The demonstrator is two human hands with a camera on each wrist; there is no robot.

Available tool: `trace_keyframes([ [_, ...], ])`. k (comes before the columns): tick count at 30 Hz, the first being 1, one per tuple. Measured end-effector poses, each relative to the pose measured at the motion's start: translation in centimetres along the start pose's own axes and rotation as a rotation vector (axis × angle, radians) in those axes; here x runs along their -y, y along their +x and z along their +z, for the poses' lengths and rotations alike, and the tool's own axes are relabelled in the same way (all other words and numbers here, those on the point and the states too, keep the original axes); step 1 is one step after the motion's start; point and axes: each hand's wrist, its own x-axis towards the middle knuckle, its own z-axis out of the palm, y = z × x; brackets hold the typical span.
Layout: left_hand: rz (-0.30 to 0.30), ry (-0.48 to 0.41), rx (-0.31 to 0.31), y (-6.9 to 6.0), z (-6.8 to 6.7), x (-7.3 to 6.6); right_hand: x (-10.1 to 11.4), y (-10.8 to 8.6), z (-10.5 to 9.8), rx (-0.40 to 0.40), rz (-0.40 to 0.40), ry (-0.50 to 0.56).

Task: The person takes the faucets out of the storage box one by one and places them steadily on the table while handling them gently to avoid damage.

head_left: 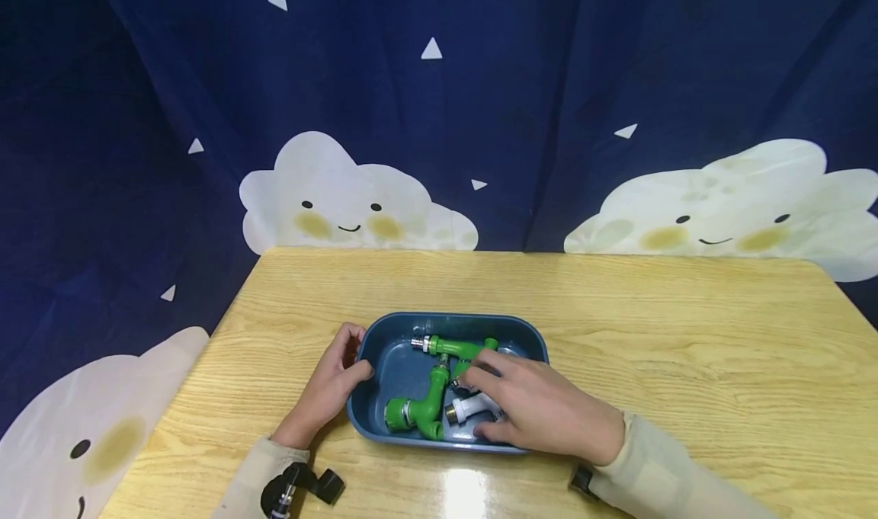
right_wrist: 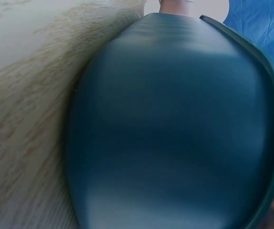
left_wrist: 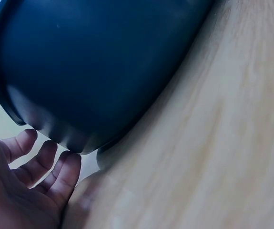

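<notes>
A dark blue basin (head_left: 399, 373) holds green pipe-like taps (head_left: 428, 401) and a white one (head_left: 473, 408). At its left end my left hand (head_left: 329, 386) grips the wall, thumb over the rim and fingers outside; the left wrist view shows the fingertips of this hand (left_wrist: 36, 176) against the basin (left_wrist: 94, 71). My right hand (head_left: 542, 405) reaches over the right part, fingers bent above a green tap (head_left: 456, 347) and thumb apart, low by the white tap, whose far end it hides. The right wrist view shows mostly the basin's outer wall (right_wrist: 175, 124).
The basin stands on a light wooden table (head_left: 686, 336). Behind the table hangs a dark blue curtain (head_left: 507, 84) with white clouds and triangles. A black strapped device (head_left: 295, 485) sits on the left sleeve, another (head_left: 583, 479) at the right cuff.
</notes>
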Motion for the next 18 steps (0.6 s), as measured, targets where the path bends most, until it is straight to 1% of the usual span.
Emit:
trace_keyframes([
  [4,-0.001,0.003,0.002,-0.04,0.06,-0.03,-0.02,-0.04,0.12,-0.008,-0.009,-0.017],
  [9,-0.003,0.011,0.001,-0.05,0.04,-0.09,0.03,-0.04,0.19,0.006,-0.009,-0.017],
  [14,0.001,0.006,0.003,-0.1,0.07,-0.24,0.06,0.04,0.24,0.008,-0.011,-0.04],
  [18,-0.002,0.006,0.004,-0.18,0.09,-0.35,0.14,0.05,0.21,0.024,-0.001,-0.053],
])
